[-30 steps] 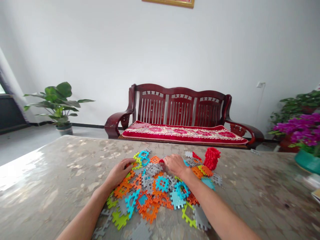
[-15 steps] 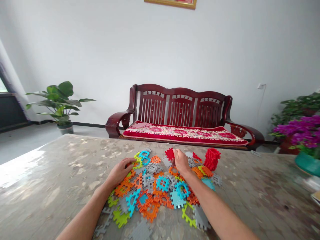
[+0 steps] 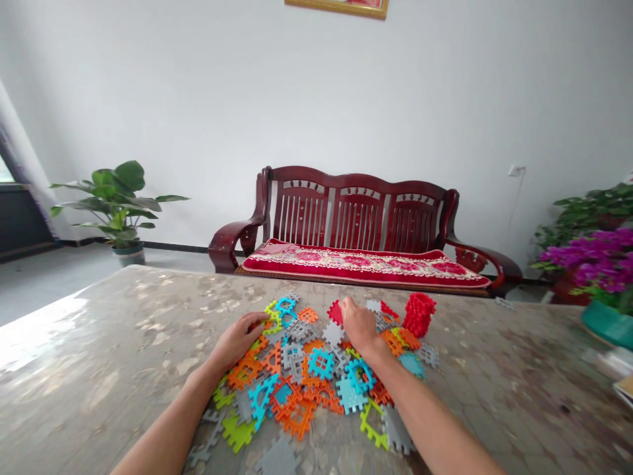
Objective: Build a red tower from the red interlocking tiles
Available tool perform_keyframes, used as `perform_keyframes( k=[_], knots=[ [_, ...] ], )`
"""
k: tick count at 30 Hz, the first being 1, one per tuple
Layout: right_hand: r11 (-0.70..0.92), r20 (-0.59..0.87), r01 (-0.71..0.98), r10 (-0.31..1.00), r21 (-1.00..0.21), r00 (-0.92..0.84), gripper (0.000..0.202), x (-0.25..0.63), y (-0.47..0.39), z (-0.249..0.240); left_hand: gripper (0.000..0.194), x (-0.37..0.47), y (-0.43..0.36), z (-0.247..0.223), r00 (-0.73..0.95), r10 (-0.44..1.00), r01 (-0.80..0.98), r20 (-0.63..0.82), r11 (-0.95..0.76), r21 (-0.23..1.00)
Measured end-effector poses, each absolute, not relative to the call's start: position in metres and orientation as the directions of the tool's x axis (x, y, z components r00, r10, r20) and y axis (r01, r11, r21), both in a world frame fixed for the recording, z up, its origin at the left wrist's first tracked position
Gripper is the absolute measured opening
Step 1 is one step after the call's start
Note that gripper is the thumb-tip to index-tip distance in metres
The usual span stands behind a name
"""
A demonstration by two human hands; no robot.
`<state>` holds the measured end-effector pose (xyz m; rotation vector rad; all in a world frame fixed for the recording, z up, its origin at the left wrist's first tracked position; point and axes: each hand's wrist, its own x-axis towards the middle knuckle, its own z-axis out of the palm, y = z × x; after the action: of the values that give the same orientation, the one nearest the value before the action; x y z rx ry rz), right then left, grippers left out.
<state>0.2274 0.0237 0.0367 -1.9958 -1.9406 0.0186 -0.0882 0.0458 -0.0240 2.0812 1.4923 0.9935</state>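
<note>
Interlocking plastic building tiles (image 3: 321,363) in orange, blue, grey and green lie in a loose heap on the table. At the heap's far edge, my right hand (image 3: 359,323) is closed with its fingertips on a red tile (image 3: 335,313). A grey tile (image 3: 333,333) lies just in front of that red one. My left hand (image 3: 241,340) rests at the heap's left side, fingers stretched over orange and yellow-green tiles (image 3: 271,322); nothing is gripped in it. Right of my right hand stands a block of red tiles (image 3: 419,315).
The table (image 3: 119,356) has a patterned, glossy cover. Beyond it stands a dark red wooden bench (image 3: 356,218) with a red cushion. A potted plant (image 3: 121,204) is at left; purple flowers (image 3: 593,257) in a teal pot are at right.
My right hand has tilted and turned slightly with the red tile, which shows less of its face. The grey tile in front is more exposed. My left hand stays in place.
</note>
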Motion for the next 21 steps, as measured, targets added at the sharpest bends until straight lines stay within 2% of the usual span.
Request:
perform_keyframes(
  k=[2, 3, 5, 7, 10, 13, 16, 21],
  knots=[
    [-0.007, 0.277, 0.934, 0.954, -0.357, 0.114, 0.032, 0.224, 0.022, 0.038, 0.038, -0.088, 0.046, -0.025, 0.188, 0.928, 0.654, 0.323, -0.363, 0.664],
    [-0.004, 0.28, 0.889, 0.948, -0.458, 0.148, 0.033, 0.222, 0.021, 0.039, 0.038, -0.088, 0.046, -0.025, 0.192, 0.927, 0.655, 0.323, -0.366, 0.661],
    [0.019, 0.234, 0.752, 0.955, -0.658, 0.181, 0.036, 0.219, 0.019, 0.039, 0.039, -0.088, 0.046, -0.025, 0.197, 0.925, 0.659, 0.324, -0.37, 0.655],
    [0.019, 0.175, 0.62, 0.966, -0.784, 0.191, 0.037, 0.216, 0.016, 0.038, 0.039, -0.087, 0.045, -0.021, 0.202, 0.918, 0.663, 0.341, -0.385, 0.642],
    [0.031, 0.166, 0.527, 0.963, -0.849, 0.212, 0.036, 0.21, 0.013, 0.035, 0.04, -0.086, 0.04, -0.011, 0.176, 0.894, 0.677, 0.412, -0.414, 0.609],
    [0.07, 0.175, 0.433, 0.962, -0.899, 0.209, 0.035, 0.201, 0.008, 0.033, 0.045, -0.083, 0.034, 0.003, 0.103, 0.884, 0.657, 0.455, -0.404, 0.637],
    [0.097, 0.163, 0.323, 0.969, -0.941, 0.183, 0.037, 0.186, 0.005, 0.032, 0.048, -0.076, 0.029, 0.014, 0.115, 0.905, 0.583, 0.409, -0.395, 0.71],
    [0.042, 0.054, 0.107, 0.991, -0.993, 0.12, 0.046, 0.16, 0.005, 0.03, 0.049, -0.059, 0.022, 0.023, 0.254, 0.927, 0.465, 0.275, -0.367, 0.806]
  ],
)
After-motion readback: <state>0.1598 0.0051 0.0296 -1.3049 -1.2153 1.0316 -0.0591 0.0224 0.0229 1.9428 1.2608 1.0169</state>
